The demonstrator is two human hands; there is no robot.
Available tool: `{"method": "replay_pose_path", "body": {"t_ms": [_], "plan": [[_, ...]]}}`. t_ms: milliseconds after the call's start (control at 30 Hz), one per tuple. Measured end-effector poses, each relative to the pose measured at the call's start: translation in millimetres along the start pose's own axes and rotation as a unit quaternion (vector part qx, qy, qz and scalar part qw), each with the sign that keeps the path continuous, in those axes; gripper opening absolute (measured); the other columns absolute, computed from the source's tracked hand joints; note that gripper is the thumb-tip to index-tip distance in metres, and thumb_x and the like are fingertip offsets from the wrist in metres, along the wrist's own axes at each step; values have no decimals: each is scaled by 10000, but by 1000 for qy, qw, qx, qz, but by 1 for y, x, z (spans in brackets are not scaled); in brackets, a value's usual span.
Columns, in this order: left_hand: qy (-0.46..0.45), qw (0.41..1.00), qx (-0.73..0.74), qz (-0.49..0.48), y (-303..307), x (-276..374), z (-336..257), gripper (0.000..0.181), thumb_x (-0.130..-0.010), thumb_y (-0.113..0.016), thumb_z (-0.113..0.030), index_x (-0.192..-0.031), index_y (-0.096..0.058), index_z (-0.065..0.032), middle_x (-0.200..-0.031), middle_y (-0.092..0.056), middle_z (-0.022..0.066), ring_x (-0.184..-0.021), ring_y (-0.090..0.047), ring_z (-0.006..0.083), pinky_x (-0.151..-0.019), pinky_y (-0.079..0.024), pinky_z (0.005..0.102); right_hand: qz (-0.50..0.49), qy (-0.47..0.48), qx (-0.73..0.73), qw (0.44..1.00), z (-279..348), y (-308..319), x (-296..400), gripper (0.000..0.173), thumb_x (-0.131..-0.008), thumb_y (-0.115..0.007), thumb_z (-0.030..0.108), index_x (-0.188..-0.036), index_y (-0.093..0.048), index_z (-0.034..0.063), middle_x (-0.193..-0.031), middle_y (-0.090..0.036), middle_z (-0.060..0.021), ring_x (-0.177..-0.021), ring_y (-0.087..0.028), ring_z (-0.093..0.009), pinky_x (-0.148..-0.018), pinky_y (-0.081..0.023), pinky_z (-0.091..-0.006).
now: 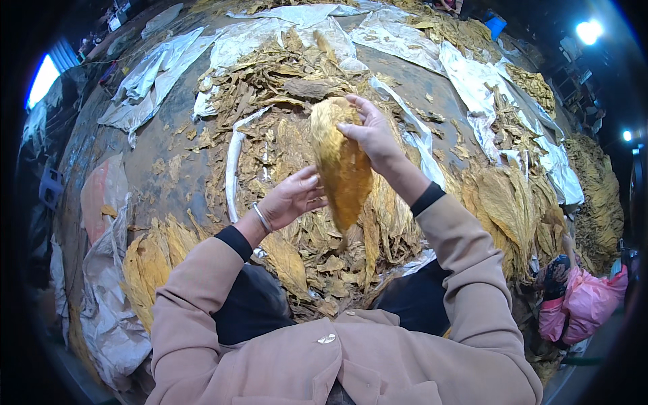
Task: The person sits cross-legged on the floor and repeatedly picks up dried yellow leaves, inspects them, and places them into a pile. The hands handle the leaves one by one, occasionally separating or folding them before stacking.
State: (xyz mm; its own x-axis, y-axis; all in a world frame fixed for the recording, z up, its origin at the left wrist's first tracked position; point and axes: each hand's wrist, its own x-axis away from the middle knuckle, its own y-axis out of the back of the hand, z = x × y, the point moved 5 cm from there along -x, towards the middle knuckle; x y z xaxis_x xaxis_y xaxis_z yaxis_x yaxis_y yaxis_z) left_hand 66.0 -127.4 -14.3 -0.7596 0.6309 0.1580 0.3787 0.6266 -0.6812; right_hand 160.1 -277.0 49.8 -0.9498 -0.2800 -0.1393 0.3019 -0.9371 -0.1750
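Observation:
A yellow-brown dried leaf, probably tobacco, hangs upright in front of me, its lower tip blurred. My right hand pinches its upper right edge between thumb and fingers. Just left of the leaf is my left hand, fingers apart, with a metal bangle at the wrist; whether its fingertips touch the leaf I cannot tell. Beneath both hands lies a heap of dried leaves and broken pieces, between my knees. Darker, crumpled leaves are piled beyond it.
Larger flat leaves lie in stacks at left and right. White plastic sheets and a woven sack are spread on the floor. At the lower right is another person in pink. A blue container stands far off.

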Motion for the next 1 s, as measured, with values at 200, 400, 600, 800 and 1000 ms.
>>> {"method": "replay_pose_path", "body": {"t_ms": [200,400,600,800,1000], "plan": [[-93,991,21,-91,-3,-15,-21,493,-869,-567,-412,-1214,-438,-84,-1167,-539,67,-1048,-535,171,-864,-446,321,161,166,457,859,19,-28,85,566,-791,-544,-25,-1321,-359,47,-1190,-517,-231,-1043,-567,-306,-899,-460,-348],[-136,969,50,-199,25,-24,-16,41,-914,-514,-160,-924,-504,-121,-858,-595,-15,-777,-592,121,-703,-473,286,-19,71,296,952,-21,14,117,461,-873,-442,2,-1323,-344,15,-1157,-543,-190,-1046,-558,-238,-870,-448,-281],[-180,958,80,-211,36,-16,-26,55,-935,-475,-169,-927,-472,-116,-889,-591,1,-803,-592,151,-775,-480,339,-89,-36,124,988,-37,39,117,437,-900,-470,40,-1298,-334,-76,-1257,-456,-155,-1164,-438,-168,-982,-337,-259],[-182,965,90,-167,39,-17,-34,200,-930,-486,-284,-1045,-477,-122,-1009,-577,45,-911,-563,174,-785,-469,358,-51,-62,72,994,-53,41,116,448,-900,-471,50,-1305,-329,-77,-1270,-448,-152,-1160,-439,-165,-976,-341,-258],[-5,988,-47,-145,17,-15,5,716,-787,-607,-547,-1318,-364,-133,-1310,-425,61,-1189,-396,162,-917,-364,352,-93,-79,-99,988,-22,12,84,403,-889,-433,40,-1278,-384,-53,-1187,-526,-136,-1041,-544,-192,-900,-442,-308]]}}
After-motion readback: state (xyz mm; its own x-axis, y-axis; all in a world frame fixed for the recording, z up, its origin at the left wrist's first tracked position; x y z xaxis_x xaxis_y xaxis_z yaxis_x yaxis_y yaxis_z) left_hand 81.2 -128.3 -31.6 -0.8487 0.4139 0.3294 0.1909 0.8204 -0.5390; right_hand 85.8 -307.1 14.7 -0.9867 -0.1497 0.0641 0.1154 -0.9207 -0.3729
